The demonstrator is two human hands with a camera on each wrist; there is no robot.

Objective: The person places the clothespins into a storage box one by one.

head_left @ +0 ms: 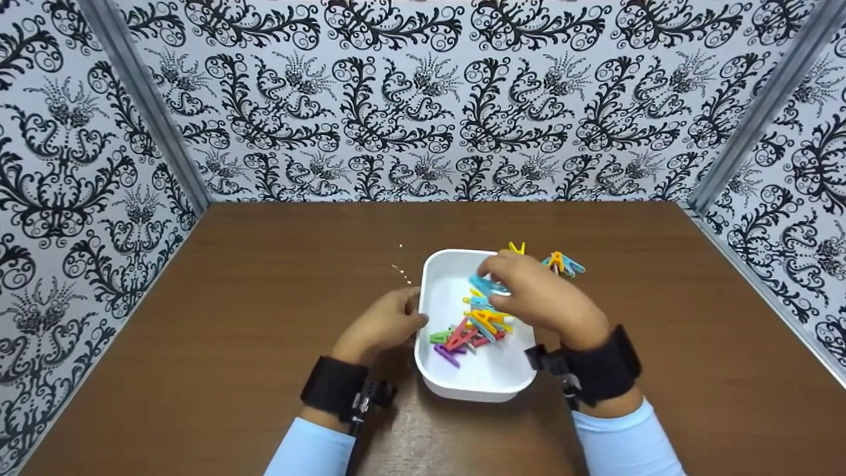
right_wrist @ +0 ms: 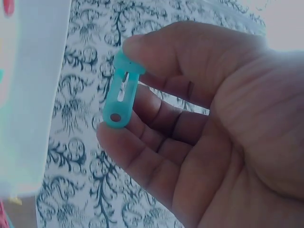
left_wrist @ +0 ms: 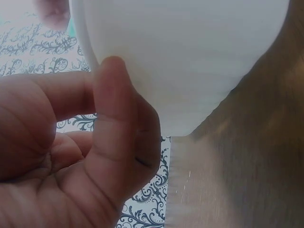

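A white tub [head_left: 456, 382] stands on the table, holding several clothespins [head_left: 461, 336] in purple, green, red, yellow and blue. My left hand [head_left: 385, 322] grips the tub's left side. In the left wrist view, a fingertip [left_wrist: 113, 71] presses against the tub's outer wall [left_wrist: 185, 61]. Over the right half of the tub is my right hand [head_left: 538, 291], pinching a teal clothespin [right_wrist: 114, 102] by its two ends between thumb and fingers. The same teal clothespin [head_left: 486, 285] shows above the pile in the head view.
Beyond the tub's far right corner lie a yellow clothespin [head_left: 517, 248] and a small cluster of blue and orange clothespins [head_left: 558, 262]. Small bright specks [head_left: 400, 272] dot the brown table [head_left: 284, 258] left of the tub. Patterned panels [head_left: 423, 106] enclose the back and sides.
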